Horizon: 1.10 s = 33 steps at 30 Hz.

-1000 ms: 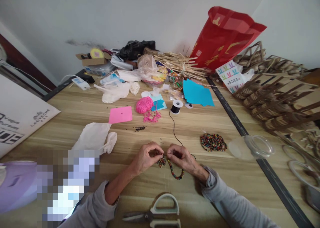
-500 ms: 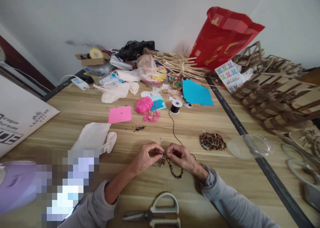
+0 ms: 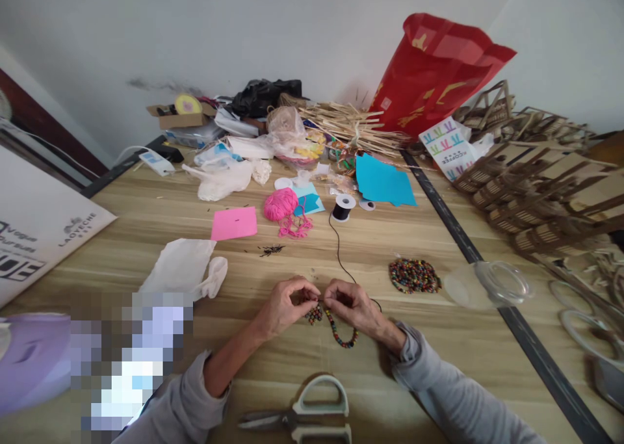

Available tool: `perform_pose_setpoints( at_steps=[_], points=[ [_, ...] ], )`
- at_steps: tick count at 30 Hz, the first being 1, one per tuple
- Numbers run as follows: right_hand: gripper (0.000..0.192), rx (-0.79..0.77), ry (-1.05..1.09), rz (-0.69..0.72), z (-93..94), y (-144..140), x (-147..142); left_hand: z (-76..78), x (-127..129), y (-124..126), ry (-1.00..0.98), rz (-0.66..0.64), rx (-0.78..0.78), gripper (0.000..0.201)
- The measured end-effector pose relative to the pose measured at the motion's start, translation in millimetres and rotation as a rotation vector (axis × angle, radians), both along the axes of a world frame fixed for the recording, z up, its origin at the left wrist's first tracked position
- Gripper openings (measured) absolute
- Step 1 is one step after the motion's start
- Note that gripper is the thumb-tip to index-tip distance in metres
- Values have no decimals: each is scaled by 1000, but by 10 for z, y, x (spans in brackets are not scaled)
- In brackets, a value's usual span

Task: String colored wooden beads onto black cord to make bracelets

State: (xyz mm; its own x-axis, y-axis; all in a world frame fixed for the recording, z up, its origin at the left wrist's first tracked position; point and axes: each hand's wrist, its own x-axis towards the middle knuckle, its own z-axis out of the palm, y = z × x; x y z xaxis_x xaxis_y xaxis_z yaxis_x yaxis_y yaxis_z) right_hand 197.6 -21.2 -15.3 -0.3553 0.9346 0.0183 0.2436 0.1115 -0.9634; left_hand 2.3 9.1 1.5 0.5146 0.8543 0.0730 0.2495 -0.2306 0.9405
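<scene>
My left hand [image 3: 292, 303] is closed in a pinch, its fingertips almost meeting those of my right hand [image 3: 351, 304]. The right thumb and forefinger pinch the end of a beaded string [image 3: 345, 344], whose multicoloured beads hang in a curve onto the table. What the left fingertips pinch is too small to make out. A small heap of loose beads [image 3: 314, 314] lies just below them. Black cord [image 3: 339, 249] runs from a spool [image 3: 342, 208] down behind my right hand and shows again beside it. Scissors [image 3: 299, 416] with white handles lie nearest to me.
Coiled bead strands [image 3: 414, 275] and a clear round container [image 3: 504, 283] sit on the right. Further back are pink yarn [image 3: 281, 204], a pink card [image 3: 234, 223], black cord snippets [image 3: 271, 250] and blue sheets [image 3: 385, 180]. Woven baskets [image 3: 526, 197] line the right edge; a white plastic bag [image 3: 178, 265] lies left.
</scene>
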Motion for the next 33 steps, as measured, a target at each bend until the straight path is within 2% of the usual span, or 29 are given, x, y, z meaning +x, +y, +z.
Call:
perform_pose_setpoints(
  at_steps=[10, 20, 33],
  points=[
    [33, -11, 10, -2, 12, 0, -1, -10, 2, 6, -7, 11, 14, 7],
    [30, 0, 17, 8, 0, 8, -4, 3, 4, -7, -2, 11, -72, 3],
    [35, -67, 81, 3, -39, 6, -13, -6, 3, -4, 23, 2, -87, 3]
  ],
)
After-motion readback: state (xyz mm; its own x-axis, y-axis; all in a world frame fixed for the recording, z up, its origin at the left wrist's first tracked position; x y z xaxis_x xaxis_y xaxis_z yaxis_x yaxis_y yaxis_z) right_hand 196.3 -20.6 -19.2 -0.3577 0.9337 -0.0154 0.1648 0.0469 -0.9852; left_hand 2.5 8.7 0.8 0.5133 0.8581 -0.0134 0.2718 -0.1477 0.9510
